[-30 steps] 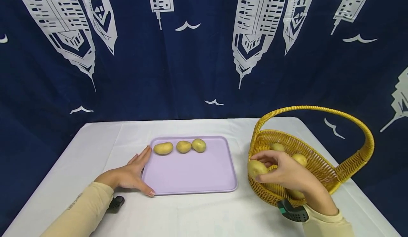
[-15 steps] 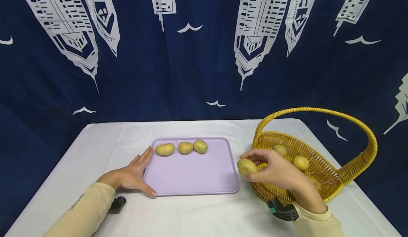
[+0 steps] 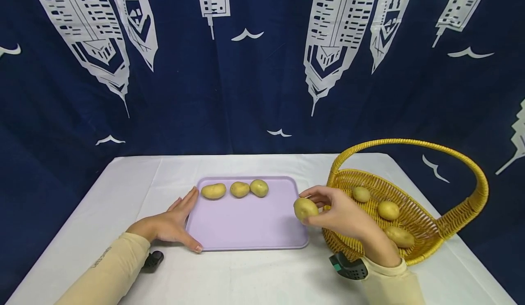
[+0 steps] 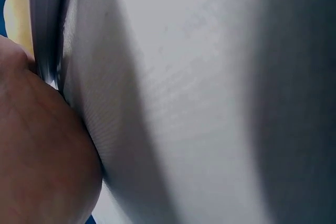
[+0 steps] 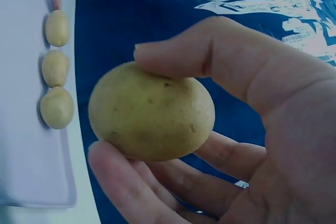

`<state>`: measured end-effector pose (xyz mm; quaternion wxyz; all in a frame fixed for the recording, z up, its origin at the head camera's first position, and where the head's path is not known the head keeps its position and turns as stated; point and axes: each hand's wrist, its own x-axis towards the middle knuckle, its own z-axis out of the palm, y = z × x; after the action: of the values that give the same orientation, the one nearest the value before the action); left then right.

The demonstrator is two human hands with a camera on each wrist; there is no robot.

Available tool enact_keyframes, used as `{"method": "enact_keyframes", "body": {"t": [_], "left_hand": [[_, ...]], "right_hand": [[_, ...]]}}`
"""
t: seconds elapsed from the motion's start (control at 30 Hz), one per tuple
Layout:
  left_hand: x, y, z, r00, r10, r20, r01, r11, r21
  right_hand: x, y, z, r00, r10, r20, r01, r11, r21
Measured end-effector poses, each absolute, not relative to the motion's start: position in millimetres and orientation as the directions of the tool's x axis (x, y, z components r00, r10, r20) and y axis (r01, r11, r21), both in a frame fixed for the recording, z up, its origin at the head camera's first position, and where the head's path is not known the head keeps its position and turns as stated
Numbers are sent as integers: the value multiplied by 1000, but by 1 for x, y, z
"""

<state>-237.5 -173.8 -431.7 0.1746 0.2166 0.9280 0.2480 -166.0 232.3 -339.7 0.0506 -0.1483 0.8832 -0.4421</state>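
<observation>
My right hand [image 3: 334,214] holds a yellow potato [image 3: 305,209] [image 5: 151,111] between thumb and fingers, above the right edge of the lilac tray [image 3: 246,227]. Three potatoes [image 3: 239,189] [image 5: 56,72] lie in a row along the tray's far side. My left hand [image 3: 172,223] lies flat on the white table with straight fingers against the tray's left edge [image 4: 47,35]. A yellow wicker basket [image 3: 434,232] with a tall handle stands to the right, with three potatoes [image 3: 388,210] inside.
A white cloth covers the table [image 3: 254,273]. A dark blue curtain [image 3: 254,90] with white tower prints hangs close behind the table's far edge. Small dark wrist devices [image 3: 348,267] sit under both forearms.
My right hand has carried the potato leftward out of the basket to the tray's right edge. The left hand has stayed at the tray's left side.
</observation>
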Motion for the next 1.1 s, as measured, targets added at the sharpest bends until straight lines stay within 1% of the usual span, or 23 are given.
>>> {"method": "enact_keyframes", "body": {"t": [0.2,0.37,0.63,0.9,1.1], "left_hand": [[-238,-173,-432,-847,482,-224,306,787,536],[-238,-173,-432,-847,482,-223,304,784,541],[-238,-174,-433,-850,476,-227,294,785,545],[-239,-174,-433,-849,478,-225,299,786,541],[-239,-174,-433,-847,483,-220,305,782,543]], "right_hand": [[-170,227,-344,-962,-273,26,-174,535,-827],[-175,221,-348,-966,-252,60,-188,519,-834],[-181,214,-356,-971,-220,95,-202,538,-818],[-188,207,-363,-987,-129,95,-151,546,-824],[-195,201,-370,-994,-88,73,-109,540,-835]]}}
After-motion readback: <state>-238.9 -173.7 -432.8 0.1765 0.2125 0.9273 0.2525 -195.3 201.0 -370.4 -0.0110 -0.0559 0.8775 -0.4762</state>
